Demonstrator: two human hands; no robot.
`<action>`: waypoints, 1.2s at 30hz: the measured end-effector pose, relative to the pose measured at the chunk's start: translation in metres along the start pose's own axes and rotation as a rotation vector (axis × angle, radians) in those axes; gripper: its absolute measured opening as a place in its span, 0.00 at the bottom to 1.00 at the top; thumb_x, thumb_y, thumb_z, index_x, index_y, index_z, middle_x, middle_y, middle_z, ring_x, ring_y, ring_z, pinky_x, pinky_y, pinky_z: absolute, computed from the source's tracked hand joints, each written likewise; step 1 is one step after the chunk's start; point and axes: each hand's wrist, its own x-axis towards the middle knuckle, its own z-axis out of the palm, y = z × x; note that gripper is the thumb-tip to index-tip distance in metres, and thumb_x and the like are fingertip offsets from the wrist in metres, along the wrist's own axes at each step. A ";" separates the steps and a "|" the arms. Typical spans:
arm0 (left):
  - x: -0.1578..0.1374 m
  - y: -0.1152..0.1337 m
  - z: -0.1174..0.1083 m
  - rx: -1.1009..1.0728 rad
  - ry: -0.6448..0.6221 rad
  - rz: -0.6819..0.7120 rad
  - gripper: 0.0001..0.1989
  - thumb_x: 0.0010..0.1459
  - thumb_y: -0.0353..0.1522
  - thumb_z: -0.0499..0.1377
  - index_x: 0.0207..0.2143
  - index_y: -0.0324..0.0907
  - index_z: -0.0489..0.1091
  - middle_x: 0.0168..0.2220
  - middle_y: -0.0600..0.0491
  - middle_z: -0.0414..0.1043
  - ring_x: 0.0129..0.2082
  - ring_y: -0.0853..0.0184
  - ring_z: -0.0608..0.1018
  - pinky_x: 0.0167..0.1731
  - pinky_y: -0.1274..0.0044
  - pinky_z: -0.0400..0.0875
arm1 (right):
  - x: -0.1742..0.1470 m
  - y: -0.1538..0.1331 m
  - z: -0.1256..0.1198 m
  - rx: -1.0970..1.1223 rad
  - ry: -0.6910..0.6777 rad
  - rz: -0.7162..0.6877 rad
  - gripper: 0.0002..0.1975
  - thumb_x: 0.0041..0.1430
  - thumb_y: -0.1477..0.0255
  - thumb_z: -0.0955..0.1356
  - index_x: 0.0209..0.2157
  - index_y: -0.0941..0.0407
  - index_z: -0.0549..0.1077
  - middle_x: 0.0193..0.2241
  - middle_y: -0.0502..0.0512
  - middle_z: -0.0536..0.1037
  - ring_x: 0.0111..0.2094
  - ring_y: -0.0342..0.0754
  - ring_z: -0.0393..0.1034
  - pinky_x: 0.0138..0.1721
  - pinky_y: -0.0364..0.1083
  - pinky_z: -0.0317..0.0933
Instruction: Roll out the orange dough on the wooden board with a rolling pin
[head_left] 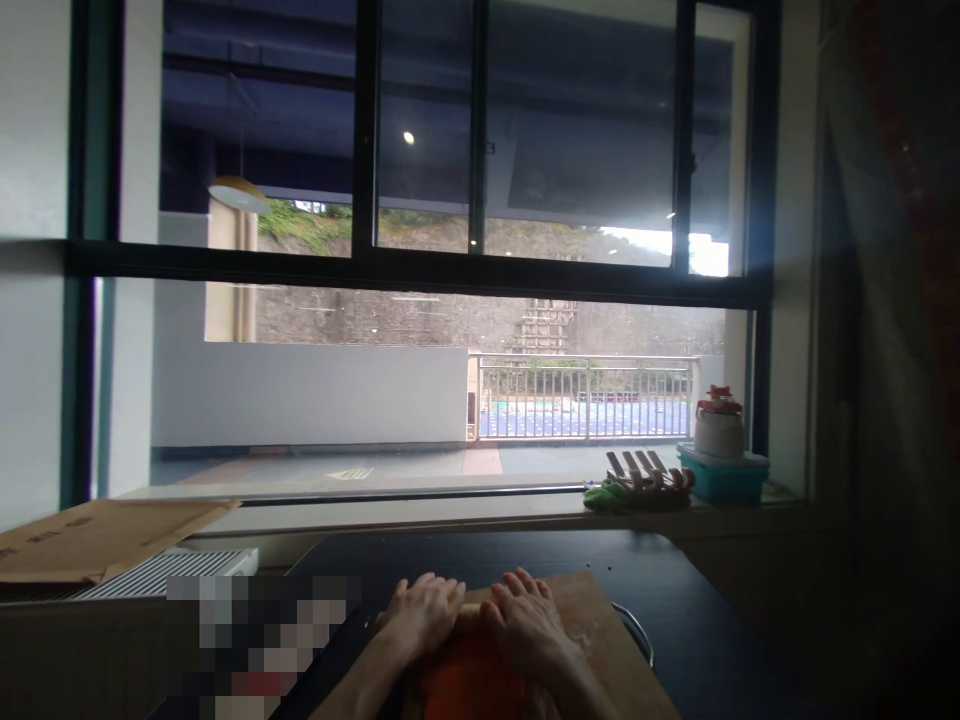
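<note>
Both my hands rest side by side over a pale wooden rolling pin point(471, 610), of which only a short middle stretch shows between them. My left hand point(421, 607) lies over its left part, fingers bent forward across it. Over the right part is my right hand point(521, 612), fingers close together and pointing forward. Beneath them lies a wooden board point(596, 625) with whitish smears and a metal handle point(636, 632) at its right edge. Orange cloth point(469, 675) shows between my forearms. Whatever lies under the pin is hidden.
The board is on a dark table point(690, 620). On the windowsill stand a teal box point(731, 475) with a white jar point(718, 435) on top, and a rack-like object point(643, 475) beside a green cloth point(606, 497). Flat cardboard point(112, 535) lies on a radiator point(180, 572) at left.
</note>
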 end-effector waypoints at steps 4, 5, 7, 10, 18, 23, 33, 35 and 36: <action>-0.022 0.001 0.004 -0.027 0.049 0.008 0.28 0.65 0.41 0.36 0.57 0.46 0.67 0.59 0.49 0.67 0.62 0.57 0.63 0.61 0.56 0.51 | -0.025 0.006 0.018 0.019 0.096 -0.029 0.21 0.65 0.61 0.60 0.57 0.49 0.69 0.58 0.54 0.69 0.62 0.54 0.57 0.62 0.56 0.48; -0.031 0.000 0.007 -0.040 0.061 0.014 0.28 0.65 0.42 0.37 0.58 0.46 0.66 0.60 0.49 0.66 0.63 0.58 0.63 0.62 0.57 0.51 | -0.034 0.009 0.023 0.019 0.118 -0.045 0.22 0.65 0.60 0.60 0.58 0.49 0.67 0.59 0.53 0.68 0.62 0.53 0.57 0.63 0.55 0.47; -0.049 -0.002 0.012 -0.055 0.064 0.042 0.27 0.63 0.42 0.41 0.61 0.46 0.62 0.62 0.50 0.63 0.64 0.59 0.62 0.63 0.60 0.49 | -0.051 0.017 0.030 0.005 0.131 -0.098 0.24 0.64 0.58 0.61 0.60 0.48 0.65 0.60 0.52 0.66 0.62 0.54 0.56 0.64 0.54 0.47; -0.065 -0.007 0.018 -0.069 0.033 0.108 0.28 0.61 0.40 0.45 0.64 0.47 0.57 0.65 0.51 0.58 0.64 0.59 0.61 0.64 0.62 0.50 | -0.069 0.023 0.027 -0.035 0.084 -0.220 0.29 0.61 0.57 0.63 0.61 0.50 0.63 0.62 0.54 0.62 0.62 0.57 0.56 0.62 0.54 0.50; -0.014 -0.007 0.014 -0.051 -0.045 0.099 0.27 0.66 0.39 0.37 0.62 0.49 0.60 0.64 0.51 0.59 0.66 0.60 0.58 0.62 0.57 0.50 | -0.025 -0.014 -0.020 -0.045 0.063 -0.082 0.18 0.66 0.67 0.57 0.36 0.54 0.77 0.40 0.58 0.78 0.45 0.54 0.70 0.47 0.52 0.61; 0.027 -0.003 0.003 0.023 -0.056 0.069 0.24 0.63 0.34 0.44 0.58 0.48 0.66 0.64 0.47 0.59 0.65 0.53 0.59 0.58 0.49 0.52 | 0.020 -0.008 -0.013 -0.088 0.048 0.039 0.21 0.68 0.63 0.56 0.40 0.54 0.77 0.50 0.61 0.75 0.56 0.57 0.63 0.54 0.58 0.54; -0.020 0.004 0.020 0.025 0.053 0.113 0.27 0.65 0.40 0.40 0.61 0.42 0.61 0.63 0.46 0.60 0.65 0.57 0.58 0.63 0.56 0.46 | -0.054 -0.003 -0.010 0.015 0.052 0.000 0.27 0.67 0.60 0.57 0.62 0.58 0.60 0.64 0.60 0.59 0.66 0.53 0.47 0.65 0.55 0.42; -0.036 0.002 0.027 0.014 0.077 0.166 0.28 0.64 0.41 0.42 0.63 0.43 0.59 0.64 0.47 0.59 0.65 0.57 0.59 0.63 0.59 0.46 | -0.077 -0.002 -0.007 0.026 0.074 -0.048 0.29 0.67 0.59 0.58 0.64 0.59 0.57 0.65 0.59 0.57 0.66 0.52 0.45 0.66 0.53 0.40; -0.041 0.000 0.029 0.010 0.081 0.188 0.28 0.64 0.41 0.42 0.63 0.43 0.58 0.64 0.48 0.58 0.65 0.57 0.59 0.63 0.59 0.46 | -0.085 -0.001 -0.007 0.027 0.080 -0.067 0.29 0.67 0.58 0.58 0.64 0.59 0.57 0.65 0.58 0.56 0.66 0.52 0.45 0.66 0.53 0.40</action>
